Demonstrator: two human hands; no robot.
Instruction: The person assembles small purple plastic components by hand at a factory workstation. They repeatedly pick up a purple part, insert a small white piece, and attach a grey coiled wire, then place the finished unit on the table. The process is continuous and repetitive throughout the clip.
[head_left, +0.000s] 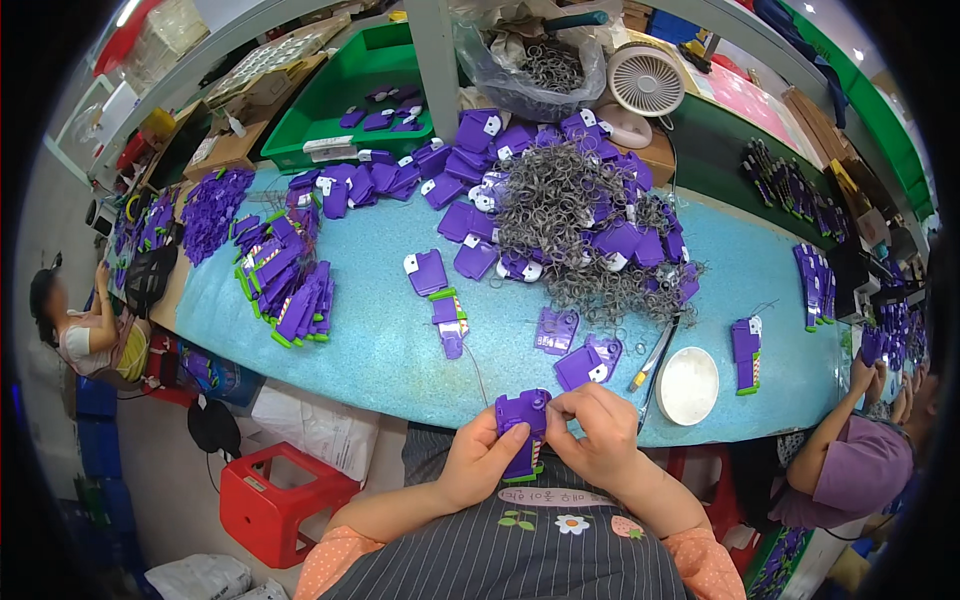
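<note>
My left hand (478, 456) is closed round a purple plastic toy part (519, 408) with green and striped trim, held upright over the table's front edge. My right hand (598, 430) pinches at the part's upper right corner; whatever is between those fingertips is hidden. A thin wire (478, 372) runs up from near the part. On the table ahead lie a similar purple and green piece (449, 318), a purple and white cover (426, 271) and loose purple shells (588, 364). To the right are a yellow-handled tool (645, 375) and a round white dish (688, 386).
A heap of grey metal rings or springs (570, 215) lies over purple covers at the back. Stacked purple parts (285, 270) stand left, near a green tray (350, 90). A small fan (645, 80) is behind. Co-workers sit left and right; a red stool (280, 500) stands below left.
</note>
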